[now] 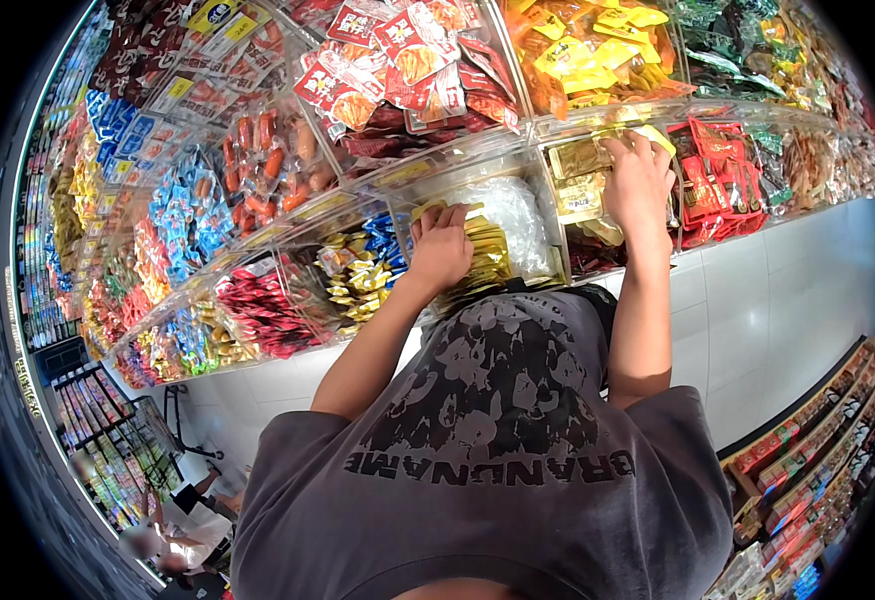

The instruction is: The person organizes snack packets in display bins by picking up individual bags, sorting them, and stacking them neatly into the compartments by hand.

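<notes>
Rows of clear plastic bins hold small wrapped snack packets. My left hand [441,244] rests, fingers bent, on yellow packets [490,247] stacked in a front-row bin beside a crumpled clear plastic bag [509,214]; whether its fingers grip a packet cannot be told. Further right, my right hand [638,169] reaches over another front-row bin with gold packets [581,196]. Its fingertips are at a yellow piece [659,139] near the divider, and a firm hold on it cannot be made out. Red packets [715,180] lie in the bin to the right of this hand.
Behind are bins of red-and-white packets [407,64], yellow packets [595,49] and sausages [261,161]. Clear bin walls [531,131] stand between the compartments. Stocked shelves [805,457] are at lower right. People in light clothing [194,532] and a wheeled rack [175,427] are at lower left.
</notes>
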{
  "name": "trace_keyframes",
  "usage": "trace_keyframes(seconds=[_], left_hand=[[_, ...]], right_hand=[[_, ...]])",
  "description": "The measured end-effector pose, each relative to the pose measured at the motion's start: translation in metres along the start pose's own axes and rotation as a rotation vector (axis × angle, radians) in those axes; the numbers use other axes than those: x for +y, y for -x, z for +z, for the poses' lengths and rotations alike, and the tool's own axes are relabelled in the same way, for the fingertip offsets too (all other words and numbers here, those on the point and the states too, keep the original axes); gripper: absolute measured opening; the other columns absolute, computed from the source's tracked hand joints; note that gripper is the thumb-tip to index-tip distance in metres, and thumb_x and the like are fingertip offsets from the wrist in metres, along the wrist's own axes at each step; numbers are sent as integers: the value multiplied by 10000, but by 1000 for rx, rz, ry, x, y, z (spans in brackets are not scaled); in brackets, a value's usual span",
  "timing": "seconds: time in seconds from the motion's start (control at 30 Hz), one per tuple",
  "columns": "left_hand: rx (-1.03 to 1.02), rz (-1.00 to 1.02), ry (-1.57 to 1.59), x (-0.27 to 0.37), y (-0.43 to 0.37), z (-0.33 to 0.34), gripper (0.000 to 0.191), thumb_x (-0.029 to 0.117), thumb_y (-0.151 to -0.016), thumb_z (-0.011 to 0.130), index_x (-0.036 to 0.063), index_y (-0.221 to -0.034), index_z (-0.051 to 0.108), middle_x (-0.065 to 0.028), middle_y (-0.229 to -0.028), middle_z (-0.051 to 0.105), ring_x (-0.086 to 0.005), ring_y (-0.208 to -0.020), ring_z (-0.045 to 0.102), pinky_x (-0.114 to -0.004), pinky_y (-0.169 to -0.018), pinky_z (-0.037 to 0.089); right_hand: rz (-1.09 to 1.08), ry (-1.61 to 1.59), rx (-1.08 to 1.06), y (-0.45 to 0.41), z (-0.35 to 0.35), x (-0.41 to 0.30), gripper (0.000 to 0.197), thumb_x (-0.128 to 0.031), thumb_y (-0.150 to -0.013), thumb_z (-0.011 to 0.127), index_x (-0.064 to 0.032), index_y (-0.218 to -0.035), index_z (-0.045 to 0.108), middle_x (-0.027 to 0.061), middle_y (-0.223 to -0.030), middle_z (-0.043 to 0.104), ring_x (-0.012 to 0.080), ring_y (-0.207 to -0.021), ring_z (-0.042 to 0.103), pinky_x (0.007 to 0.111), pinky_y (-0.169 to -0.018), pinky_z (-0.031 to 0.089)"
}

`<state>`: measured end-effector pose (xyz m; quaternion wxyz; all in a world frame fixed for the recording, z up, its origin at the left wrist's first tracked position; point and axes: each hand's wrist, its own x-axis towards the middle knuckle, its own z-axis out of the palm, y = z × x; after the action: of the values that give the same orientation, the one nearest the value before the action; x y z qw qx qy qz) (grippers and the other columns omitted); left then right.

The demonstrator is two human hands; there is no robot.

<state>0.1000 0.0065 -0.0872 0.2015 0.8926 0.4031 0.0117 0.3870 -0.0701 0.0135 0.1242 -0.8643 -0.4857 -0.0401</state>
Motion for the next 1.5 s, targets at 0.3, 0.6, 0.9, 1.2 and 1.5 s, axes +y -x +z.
trace_keyframes(seconds=[0.3,0.6,0.9,1.2,1.5], left_hand=[[29,-28,79,2,4,-1,572,169,-851,557,89,-1413,482,-165,-1387,527,-395,-1328,413,-557,-1097,309],[69,-8,88,8,13,-5,434,212,-886,619,98,-1300,558,-161,-1361,538,-402,-1307,427,-573,-1056,334],[109,48,15,13,24,1,343,253,-897,649,121,-1210,599,-106,-1362,553,-375,-1244,467,-539,-1003,360],[139,71,19,14,26,-2,302,249,-900,641,112,-1168,610,-102,-1327,563,-362,-1199,477,-515,-969,368],[91,62,0,12,26,2,358,243,-905,643,124,-1239,588,-112,-1422,509,-380,-1219,461,-535,-985,362]], right_hand=[[-36,-200,13,-14,-4,23,223,-76,-865,687,-158,-1050,779,52,-1237,649,335,-1194,513,450,-1018,416],[-292,-683,15,9,-80,-27,128,-82,-925,690,-24,-1039,696,147,-1011,731,350,-956,705,401,-852,544],[-397,-514,-274,24,36,-98,156,-142,-950,611,-70,-1086,639,221,-935,699,423,-876,675,514,-748,530],[-486,-620,-535,6,115,-101,225,-132,-946,567,-77,-1153,638,245,-1001,686,457,-994,637,536,-841,506],[-463,-613,-866,7,144,-113,395,-79,-942,552,-41,-1334,580,218,-1343,594,392,-1257,558,421,-1041,461]])
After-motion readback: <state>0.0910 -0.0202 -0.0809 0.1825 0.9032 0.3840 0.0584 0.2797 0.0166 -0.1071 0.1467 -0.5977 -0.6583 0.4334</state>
